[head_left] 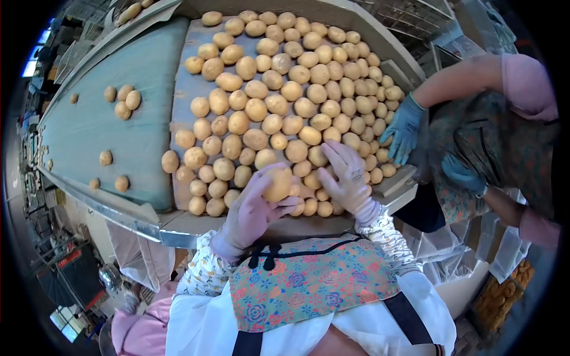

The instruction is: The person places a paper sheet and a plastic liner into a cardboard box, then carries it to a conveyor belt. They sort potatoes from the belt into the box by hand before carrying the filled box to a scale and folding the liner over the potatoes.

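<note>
My left hand [249,210], in a pale glove, is curled around a large potato [277,185] near the front edge of the sorting table. My right hand [346,181], gloved the same way, is open, its fingers spread and pointing forward over the potatoes [292,125] beside the held one. Round, yellow-brown potatoes lie in a dense layer on the table surface [191,107] in front of both hands. Part of the layer is hidden under my hands.
A green conveyor belt [136,65] with a few scattered potatoes joins the table at left. At right, a co-worker's blue-gloved hand [405,130] touches the potatoes; the other blue-gloved hand [462,174] is by their apron. A metal rim [181,232] runs along the near side.
</note>
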A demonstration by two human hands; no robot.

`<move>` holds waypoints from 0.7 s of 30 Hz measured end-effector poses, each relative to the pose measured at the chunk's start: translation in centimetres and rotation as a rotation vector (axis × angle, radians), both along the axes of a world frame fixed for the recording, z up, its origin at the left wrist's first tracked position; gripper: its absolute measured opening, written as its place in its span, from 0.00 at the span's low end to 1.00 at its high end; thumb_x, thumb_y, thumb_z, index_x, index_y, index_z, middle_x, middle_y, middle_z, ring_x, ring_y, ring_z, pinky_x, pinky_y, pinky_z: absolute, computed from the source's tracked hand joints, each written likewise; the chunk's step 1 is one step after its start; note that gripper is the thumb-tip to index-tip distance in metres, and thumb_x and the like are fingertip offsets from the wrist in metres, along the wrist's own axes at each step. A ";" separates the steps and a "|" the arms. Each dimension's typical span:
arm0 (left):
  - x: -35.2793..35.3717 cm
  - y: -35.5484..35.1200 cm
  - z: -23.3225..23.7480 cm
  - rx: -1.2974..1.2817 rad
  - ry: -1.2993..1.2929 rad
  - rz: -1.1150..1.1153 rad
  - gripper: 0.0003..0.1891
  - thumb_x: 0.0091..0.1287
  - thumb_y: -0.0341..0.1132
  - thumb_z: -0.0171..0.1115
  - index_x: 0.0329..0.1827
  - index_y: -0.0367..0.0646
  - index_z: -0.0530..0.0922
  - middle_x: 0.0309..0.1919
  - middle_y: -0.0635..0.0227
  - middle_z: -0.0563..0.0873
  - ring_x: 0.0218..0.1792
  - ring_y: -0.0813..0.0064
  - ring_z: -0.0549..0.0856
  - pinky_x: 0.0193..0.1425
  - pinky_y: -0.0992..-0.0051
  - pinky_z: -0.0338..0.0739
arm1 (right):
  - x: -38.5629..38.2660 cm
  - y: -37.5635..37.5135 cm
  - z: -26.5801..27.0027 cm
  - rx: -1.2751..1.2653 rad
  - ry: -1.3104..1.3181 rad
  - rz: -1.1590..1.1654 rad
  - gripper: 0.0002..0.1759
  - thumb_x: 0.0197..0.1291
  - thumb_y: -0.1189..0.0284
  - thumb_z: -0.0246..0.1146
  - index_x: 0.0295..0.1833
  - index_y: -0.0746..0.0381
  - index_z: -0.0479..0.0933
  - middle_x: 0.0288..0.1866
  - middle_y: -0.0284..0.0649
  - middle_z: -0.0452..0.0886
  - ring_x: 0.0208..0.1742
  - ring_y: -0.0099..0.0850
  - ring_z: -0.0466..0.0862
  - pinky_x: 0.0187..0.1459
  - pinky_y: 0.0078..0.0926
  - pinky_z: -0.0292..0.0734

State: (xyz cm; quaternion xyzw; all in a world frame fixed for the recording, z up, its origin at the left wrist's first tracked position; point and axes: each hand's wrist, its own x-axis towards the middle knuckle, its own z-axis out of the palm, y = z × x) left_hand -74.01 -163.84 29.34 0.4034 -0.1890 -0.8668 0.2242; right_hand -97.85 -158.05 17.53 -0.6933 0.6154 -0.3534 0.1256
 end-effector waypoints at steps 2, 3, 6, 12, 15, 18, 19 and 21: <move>0.4 0.5 -1.1 -0.136 -0.039 -0.004 0.25 0.81 0.44 0.51 0.76 0.46 0.63 0.63 0.62 0.77 0.56 0.68 0.83 0.65 0.67 0.78 | 1.9 1.3 3.0 0.100 -0.176 -0.028 0.35 0.59 0.65 0.70 0.70 0.64 0.71 0.65 0.51 0.77 0.67 0.48 0.75 0.68 0.47 0.69; 0.2 0.5 -0.8 -0.252 -0.177 -0.029 0.25 0.78 0.38 0.55 0.76 0.46 0.63 0.64 0.63 0.75 0.61 0.68 0.80 0.67 0.68 0.76 | 2.3 1.7 4.3 0.089 -0.151 0.029 0.35 0.58 0.65 0.70 0.70 0.64 0.71 0.65 0.50 0.76 0.67 0.48 0.75 0.69 0.48 0.68; 2.0 0.2 -2.2 -1.348 -0.797 -0.312 0.28 0.64 0.33 0.67 0.69 0.46 0.74 0.66 0.55 0.75 0.68 0.57 0.74 0.73 0.60 0.68 | 1.3 4.4 4.7 0.112 -0.047 0.003 0.35 0.57 0.65 0.69 0.70 0.63 0.72 0.65 0.49 0.76 0.67 0.47 0.75 0.71 0.49 0.64; 4.5 -0.6 -2.2 -1.775 -1.270 -0.758 0.37 0.57 0.43 0.68 0.73 0.50 0.72 0.74 0.52 0.67 0.75 0.46 0.63 0.78 0.44 0.50 | -1.9 9.5 2.3 0.045 0.039 -0.296 0.22 0.55 0.69 0.66 0.54 0.67 0.79 0.49 0.48 0.84 0.53 0.49 0.82 0.62 0.48 0.74; 2.6 -0.2 -2.3 -1.910 -1.066 -0.905 0.39 0.59 0.50 0.68 0.76 0.49 0.69 0.76 0.51 0.65 0.76 0.44 0.61 0.79 0.43 0.47 | -1.4 9.6 3.2 0.125 0.014 -0.369 0.17 0.56 0.69 0.66 0.49 0.66 0.81 0.47 0.48 0.84 0.51 0.47 0.83 0.61 0.44 0.75; -0.9 1.0 -2.1 -1.982 -0.814 -0.977 0.39 0.61 0.49 0.69 0.76 0.46 0.68 0.75 0.53 0.66 0.77 0.46 0.61 0.79 0.43 0.48 | -1.2 10.5 2.0 0.057 0.010 -0.428 0.18 0.57 0.68 0.66 0.51 0.65 0.81 0.46 0.46 0.84 0.50 0.45 0.83 0.61 0.44 0.74; -1.9 1.5 -2.6 -1.988 -0.723 -1.016 0.39 0.61 0.48 0.69 0.76 0.46 0.68 0.75 0.53 0.67 0.77 0.47 0.61 0.79 0.43 0.49 | -1.1 10.8 1.9 0.049 -0.004 -0.434 0.17 0.57 0.68 0.65 0.51 0.64 0.81 0.45 0.46 0.84 0.49 0.45 0.83 0.61 0.44 0.74; -3.8 2.7 -4.4 -2.018 -0.508 -1.049 0.41 0.59 0.48 0.72 0.75 0.46 0.68 0.72 0.54 0.68 0.74 0.49 0.64 0.78 0.43 0.52 | -1.1 11.2 0.3 -0.040 -0.099 -0.430 0.13 0.58 0.68 0.64 0.46 0.62 0.80 0.40 0.44 0.82 0.46 0.47 0.81 0.58 0.45 0.75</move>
